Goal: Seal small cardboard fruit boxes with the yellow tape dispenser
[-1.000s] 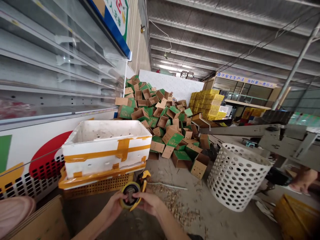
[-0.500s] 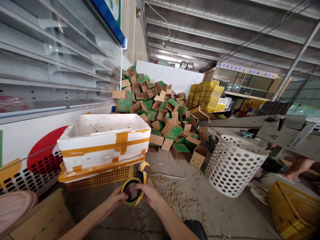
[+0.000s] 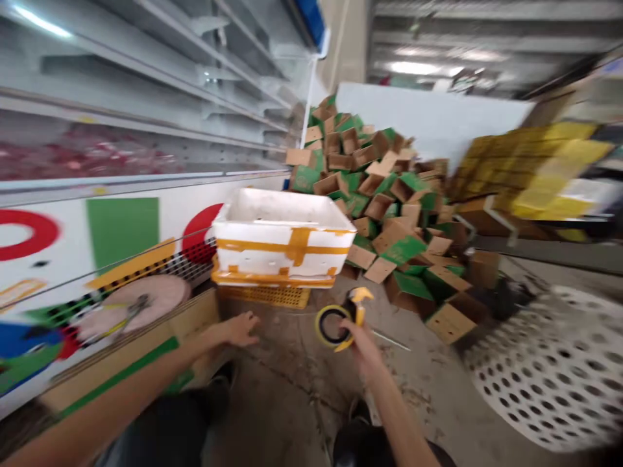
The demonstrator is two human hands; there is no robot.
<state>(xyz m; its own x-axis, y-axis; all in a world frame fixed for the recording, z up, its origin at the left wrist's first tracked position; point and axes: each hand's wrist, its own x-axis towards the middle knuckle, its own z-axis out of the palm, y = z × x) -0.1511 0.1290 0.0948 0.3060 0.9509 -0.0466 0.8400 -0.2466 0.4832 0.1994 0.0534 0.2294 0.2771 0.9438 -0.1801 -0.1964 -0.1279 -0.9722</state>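
Right hand (image 3: 365,350) has a firm grip on a tape dispenser (image 3: 341,326); open left hand (image 3: 238,329) near foam box (image 3: 281,259) on yellow crate (image 3: 265,297).

Grey concrete floor (image 3: 287,402) open between left hand (image 3: 238,329) and right hand (image 3: 363,340). White foam box (image 3: 282,259) on yellow plastic crate (image 3: 265,297) obstructs ahead; white perforated round basket (image 3: 545,370) obstructs right.
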